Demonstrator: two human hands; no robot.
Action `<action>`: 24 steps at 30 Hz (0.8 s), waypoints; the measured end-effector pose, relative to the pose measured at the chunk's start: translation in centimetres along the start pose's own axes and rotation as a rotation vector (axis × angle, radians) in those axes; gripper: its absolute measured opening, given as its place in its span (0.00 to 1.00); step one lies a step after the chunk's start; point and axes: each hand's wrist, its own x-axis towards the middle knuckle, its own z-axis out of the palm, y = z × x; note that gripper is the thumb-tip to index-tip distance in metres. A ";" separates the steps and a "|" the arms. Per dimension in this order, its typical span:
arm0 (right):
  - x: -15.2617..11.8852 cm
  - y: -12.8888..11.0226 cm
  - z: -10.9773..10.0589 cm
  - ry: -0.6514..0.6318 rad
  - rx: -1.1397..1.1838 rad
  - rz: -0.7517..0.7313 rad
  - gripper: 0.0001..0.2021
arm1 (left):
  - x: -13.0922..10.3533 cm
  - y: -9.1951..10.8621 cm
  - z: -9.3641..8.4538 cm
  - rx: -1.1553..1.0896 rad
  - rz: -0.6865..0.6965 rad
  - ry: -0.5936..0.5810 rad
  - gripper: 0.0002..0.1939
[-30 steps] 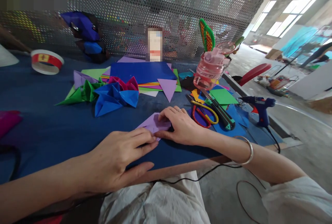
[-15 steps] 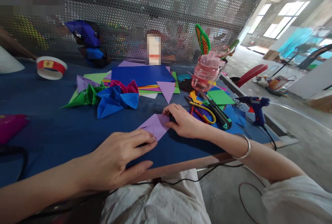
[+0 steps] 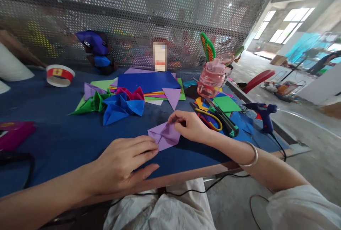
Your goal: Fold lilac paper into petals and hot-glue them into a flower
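A folded piece of purple paper (image 3: 164, 138) lies on the blue tabletop between my hands, creases showing across it. My left hand (image 3: 130, 157) rests flat with its fingers stretched, the fingertips pressing on the paper's left edge. At the paper's upper right, my right hand (image 3: 190, 125) pinches a raised flap between thumb and fingers. Just behind the paper is a purple paper triangle (image 3: 172, 97). Blue folded paper shapes (image 3: 122, 107) and a green one (image 3: 93, 101) stand behind my left hand.
A stack of coloured paper (image 3: 149, 82) lies at the back. Right of my hand are a utility knife (image 3: 226, 121), yellow-handled scissors (image 3: 213, 119), a pink bottle (image 3: 211, 77) and a blue glue gun (image 3: 263, 114). A paper bowl (image 3: 60, 76) stands left.
My right hand has lifted a flap of the purple paper, which now shows inner folds. My left hand stays on its left side. The view has shifted slightly.
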 end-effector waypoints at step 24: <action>-1.1 -0.7 -1.4 -0.390 -0.269 -0.574 0.15 | -1.2 -0.7 -0.4 0.128 -0.059 0.068 0.08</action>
